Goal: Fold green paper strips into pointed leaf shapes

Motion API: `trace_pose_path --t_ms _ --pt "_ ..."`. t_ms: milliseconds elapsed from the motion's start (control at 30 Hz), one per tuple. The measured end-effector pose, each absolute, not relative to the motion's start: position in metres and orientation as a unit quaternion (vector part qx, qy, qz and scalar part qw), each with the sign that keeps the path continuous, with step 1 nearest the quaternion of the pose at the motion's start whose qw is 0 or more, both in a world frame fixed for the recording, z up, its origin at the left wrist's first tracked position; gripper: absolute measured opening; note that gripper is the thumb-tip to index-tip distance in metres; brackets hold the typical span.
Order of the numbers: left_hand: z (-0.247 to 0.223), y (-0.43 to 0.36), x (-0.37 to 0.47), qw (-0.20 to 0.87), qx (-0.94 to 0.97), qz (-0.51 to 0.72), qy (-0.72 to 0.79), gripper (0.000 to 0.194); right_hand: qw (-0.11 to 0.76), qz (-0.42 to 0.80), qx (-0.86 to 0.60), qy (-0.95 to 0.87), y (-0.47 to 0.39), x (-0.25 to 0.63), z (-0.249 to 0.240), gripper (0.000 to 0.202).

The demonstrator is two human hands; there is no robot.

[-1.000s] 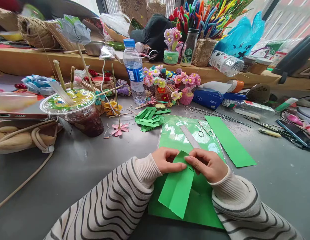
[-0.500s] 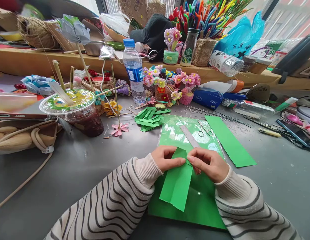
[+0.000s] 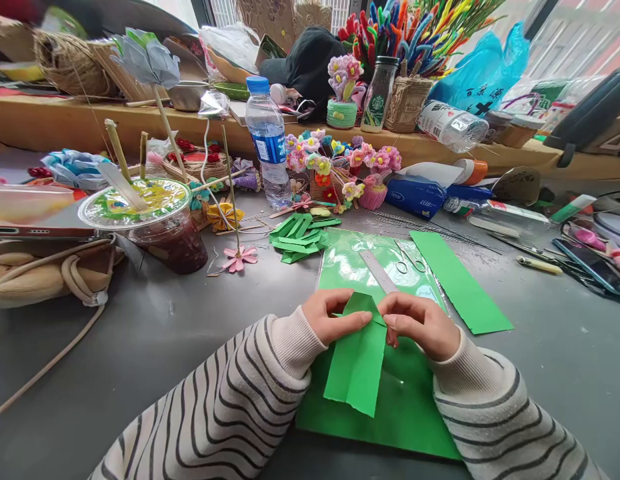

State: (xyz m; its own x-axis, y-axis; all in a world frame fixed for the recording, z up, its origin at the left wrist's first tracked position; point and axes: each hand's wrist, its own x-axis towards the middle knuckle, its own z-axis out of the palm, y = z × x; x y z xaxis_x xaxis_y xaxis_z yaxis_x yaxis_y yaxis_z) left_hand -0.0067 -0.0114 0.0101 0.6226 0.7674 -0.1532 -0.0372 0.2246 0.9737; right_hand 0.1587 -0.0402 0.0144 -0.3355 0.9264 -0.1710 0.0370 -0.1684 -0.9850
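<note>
A strip of green paper (image 3: pixel 354 373) is held up between both hands, creased down its middle, with its top corners folded in to a blunt point. My left hand (image 3: pixel 335 319) grips its upper left side, thumb lying across the front. At the upper right edge, my right hand (image 3: pixel 424 325) pinches the folded corner between thumb and fingers. Under the hands lies a glossy plastic packet of green paper (image 3: pixel 415 407). A metal ruler (image 3: pixel 379 272) and a pair of scissors (image 3: pixel 409 259) rest on that packet, beyond my fingers.
Another green paper strip (image 3: pixel 460 283) lies right of the packet. Folded green pieces (image 3: pixel 300 238) are heaped behind it. On the left stands a lidded drink cup (image 3: pixel 165 240); a water bottle (image 3: pixel 270 147) is at the back. Crochet-like flowers (image 3: pixel 340 160) and thin wires (image 3: pixel 435 230) line the shelf's foot.
The paper strip has turned slightly and its lower end has swung a little to the right and up. My right hand has shifted slightly right along the folded edge.
</note>
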Motion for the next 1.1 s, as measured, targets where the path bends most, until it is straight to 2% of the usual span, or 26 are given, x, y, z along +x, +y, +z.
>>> trace_pose_path --t_ms 267,600,1100 --pt "0.0095 -0.01 -0.0064 0.686 0.576 0.302 0.326 0.013 0.371 0.63 -0.467 -0.497 -0.0416 0.1557 0.0156 0.013" --pt "0.0064 -0.0106 -0.0054 0.659 0.622 0.27 0.325 0.02 0.343 0.559 -0.488 -0.576 -0.0436 0.1541 0.0187 0.012" --pt "0.0095 -0.0101 -0.0063 0.633 0.64 0.293 0.323 0.019 0.344 0.612 -0.458 -0.545 -0.0402 0.1624 0.0162 0.009"
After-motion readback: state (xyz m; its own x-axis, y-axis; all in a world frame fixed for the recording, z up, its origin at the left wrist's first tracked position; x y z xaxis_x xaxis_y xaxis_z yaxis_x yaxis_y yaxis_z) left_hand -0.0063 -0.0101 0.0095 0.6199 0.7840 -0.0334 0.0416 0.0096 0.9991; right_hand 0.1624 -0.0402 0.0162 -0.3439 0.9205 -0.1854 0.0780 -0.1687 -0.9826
